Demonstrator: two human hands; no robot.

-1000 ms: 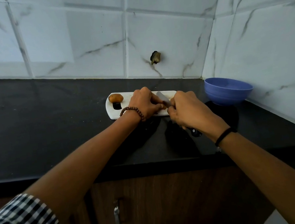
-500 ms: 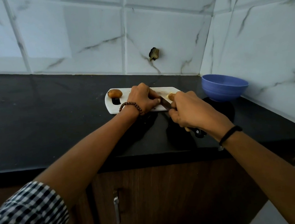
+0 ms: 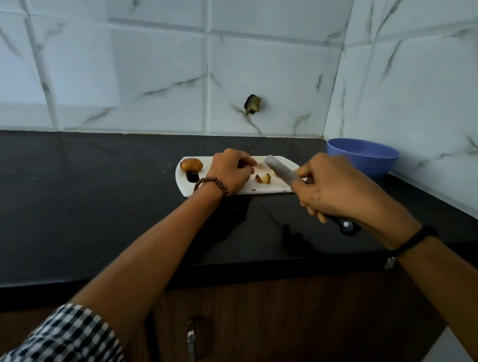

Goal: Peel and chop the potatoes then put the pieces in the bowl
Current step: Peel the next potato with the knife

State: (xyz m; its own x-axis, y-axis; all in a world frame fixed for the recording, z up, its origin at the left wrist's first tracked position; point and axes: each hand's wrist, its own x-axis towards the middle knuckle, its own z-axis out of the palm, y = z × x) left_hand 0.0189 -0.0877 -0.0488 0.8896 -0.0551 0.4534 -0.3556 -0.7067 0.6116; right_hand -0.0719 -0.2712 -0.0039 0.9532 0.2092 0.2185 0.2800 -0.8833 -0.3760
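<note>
Knife [image 3: 279,170] lifted off potato pieces [image 3: 263,178], right hand [image 3: 334,188] gripping; left hand [image 3: 229,171] curled, hold unclear; bowl [image 3: 363,154] beside board [image 3: 262,189].

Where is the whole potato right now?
Head view: whole potato sits on the cutting board, left end, above its handle slot, left of the left hand.

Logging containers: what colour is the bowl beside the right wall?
Blue-violet bowl, plain, shown best in the head view.
</note>
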